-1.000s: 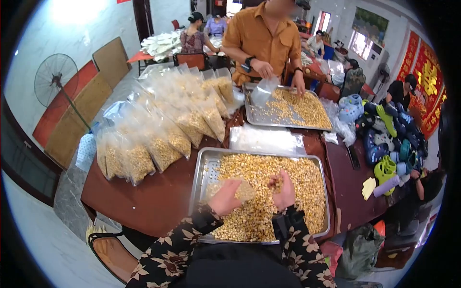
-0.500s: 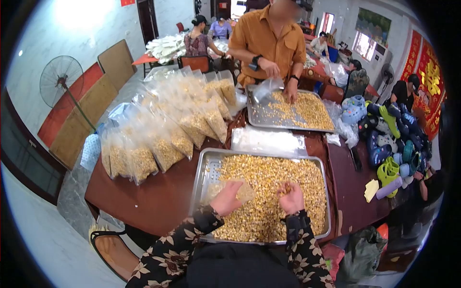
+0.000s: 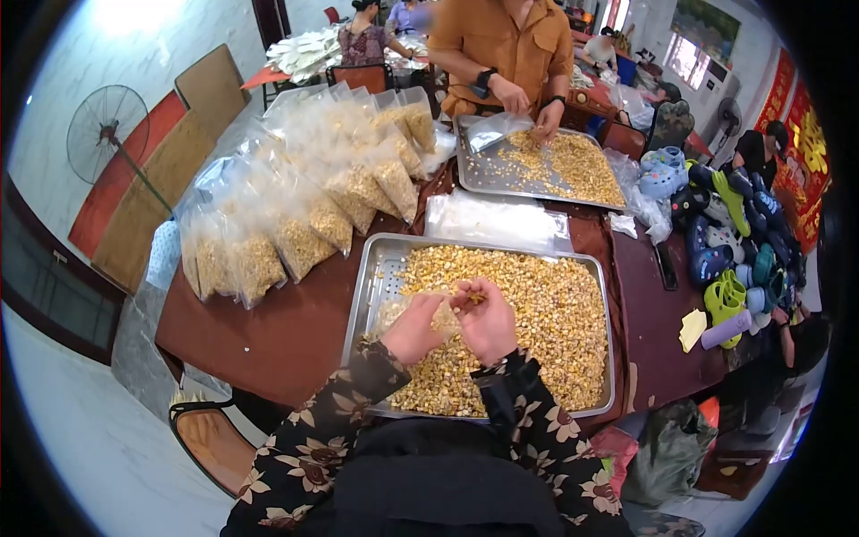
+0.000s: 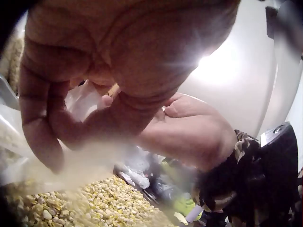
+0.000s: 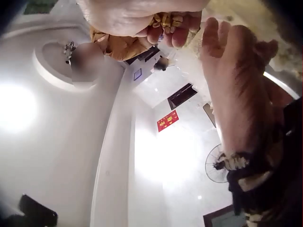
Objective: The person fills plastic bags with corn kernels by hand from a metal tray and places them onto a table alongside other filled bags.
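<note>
Left hand: the left hand (image 3: 412,329) is gripping a clear plastic bag (image 3: 386,313), fingers curling onto the film above the tray's left half.
Right hand: the right hand (image 3: 486,324) is cupping a handful of kernels (image 5: 168,21), fingers curling round them; it is hovering just beside the left hand.
Kernel bed: loose kernels (image 3: 546,340), apparently corn, are covering most of the tray (image 3: 386,282); the perforated floor is showing at its upper left corner.
Kernel handling: judged light, hard and dry, likely slipping past loosely joined fingers; a cupped palm with fingertips together is seeming the safest hold.
Bag handling: judged thin, limp and slick, probably collapsing unless supported; the edge near the mouth is looking like the place for thumb and fingers.
Nearby: filled bags (image 3: 309,228) are standing and leaning in a cluster on the table (image 3: 259,345); a stack of flat bags (image 3: 497,219) is lying just beyond the tray.
Head view: only this one is showing the whole tray and the filled cluster together; the bag's mouth is staying unclear here.
Right wrist view: is showing separate kernels lying against the curled fingers, which the head view is rendering small.
Left wrist view: is showing the left palm's underside and blurred film; the right hand's kernels are not reading clearly.
</note>
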Demonstrator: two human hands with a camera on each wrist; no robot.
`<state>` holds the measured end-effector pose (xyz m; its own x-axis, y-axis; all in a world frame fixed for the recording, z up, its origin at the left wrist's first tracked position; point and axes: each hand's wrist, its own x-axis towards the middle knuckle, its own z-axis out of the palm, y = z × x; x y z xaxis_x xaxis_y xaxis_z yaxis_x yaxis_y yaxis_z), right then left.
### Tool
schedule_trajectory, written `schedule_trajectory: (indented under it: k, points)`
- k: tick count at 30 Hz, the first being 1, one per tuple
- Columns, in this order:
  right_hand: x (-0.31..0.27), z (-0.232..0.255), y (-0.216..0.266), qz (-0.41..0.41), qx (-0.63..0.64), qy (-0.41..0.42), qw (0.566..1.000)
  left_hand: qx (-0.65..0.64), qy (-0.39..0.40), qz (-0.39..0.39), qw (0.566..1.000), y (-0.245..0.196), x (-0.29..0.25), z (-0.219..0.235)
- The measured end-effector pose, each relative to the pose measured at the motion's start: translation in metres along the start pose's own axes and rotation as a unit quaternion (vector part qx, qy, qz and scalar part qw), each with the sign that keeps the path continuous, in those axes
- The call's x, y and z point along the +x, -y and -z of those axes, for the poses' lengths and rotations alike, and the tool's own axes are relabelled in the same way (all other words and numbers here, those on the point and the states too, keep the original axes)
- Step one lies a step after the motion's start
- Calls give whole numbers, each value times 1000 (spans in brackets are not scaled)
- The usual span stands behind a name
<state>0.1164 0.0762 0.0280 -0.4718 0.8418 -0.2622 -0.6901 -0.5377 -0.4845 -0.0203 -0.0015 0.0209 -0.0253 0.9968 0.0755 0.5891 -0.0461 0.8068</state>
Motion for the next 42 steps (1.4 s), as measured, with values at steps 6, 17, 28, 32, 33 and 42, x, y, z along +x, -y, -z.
schedule_trajectory:
  k: [6,17,28,32,33,42]
  points:
    - [17,61,32,130,-439,55,887,14,-10,6,1000,-2,0,6]
    - [-12,113,95,110,-910,-158,367,51,-3,-7,999,-3,-1,6]
    - [9,132,88,145,-755,-39,638,29,-22,13,999,-1,-7,1]
    - [2,75,93,12,-579,20,815,29,-16,25,999,-4,-5,-2]
    - [-1,58,93,6,-579,25,815,32,-15,11,999,-3,-4,-4]
    - [0,-2,48,55,-630,241,736,37,-12,31,999,0,2,-12]
